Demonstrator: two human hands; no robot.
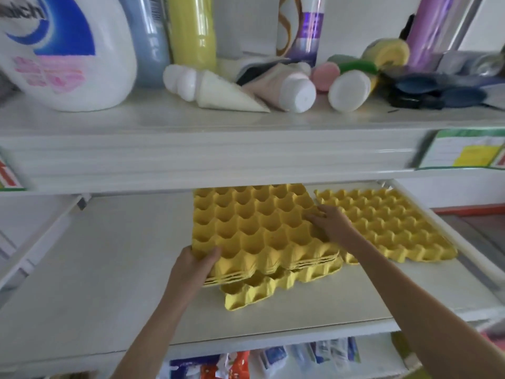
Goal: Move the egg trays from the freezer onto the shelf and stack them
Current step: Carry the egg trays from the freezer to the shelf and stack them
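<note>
Two hands on stack of yellow trays (254, 222), on middle shelf (114, 263). Left hand (195, 265) curled round near-left corner, thumb on top. Right hand (329, 218) flat on right edge, fingers straight. Under grip, bottom tray (254, 292) poking out crooked. Just right of grip, single tray (382, 222) lying flat.

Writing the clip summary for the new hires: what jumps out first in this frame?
The bright yellow stack of egg trays in the middle of the white shelf, with the left hand gripping its near-left corner and the right hand on its right edge. A skewed bottom tray juts out toward the camera, and a separate tray lies to the right. Above, the upper shelf is crowded with a big white detergent jug and toppled bottles.
</note>
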